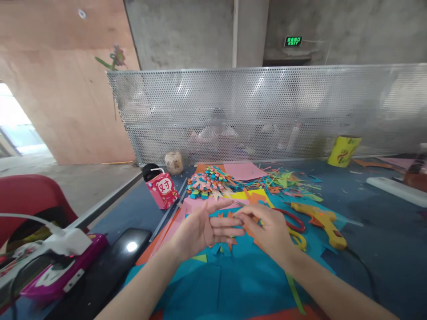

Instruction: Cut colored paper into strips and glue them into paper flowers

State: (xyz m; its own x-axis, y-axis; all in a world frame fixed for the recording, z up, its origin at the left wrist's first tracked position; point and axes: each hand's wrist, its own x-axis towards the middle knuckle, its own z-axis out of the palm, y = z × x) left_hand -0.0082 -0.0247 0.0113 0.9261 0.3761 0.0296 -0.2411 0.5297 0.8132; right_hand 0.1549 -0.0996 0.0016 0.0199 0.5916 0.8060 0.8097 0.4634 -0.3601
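My left hand (203, 226) is open, its palm turned up and fingers stretched to the right. At its fingertips, my right hand (267, 226) is closed in a pinch; whatever lies between thumb and finger is too small to make out. Beneath both hands are blue paper sheets (196, 284) with small orange and blue cut pieces. Scissors with a red handle (295, 221) and others with a yellow handle (298, 238) lie by my right hand, partly hidden. Beyond my hands sits a heap of fringed, multicoloured paper strips (211, 182).
A yellow glue gun (322, 220) lies at right. Left are a pink drink carton (163, 191) with a straw, a phone (130, 246) and a purple power strip (63, 269). A yellow roll (343, 152) stands by the perforated metal screen (273, 115); a person sits behind it.
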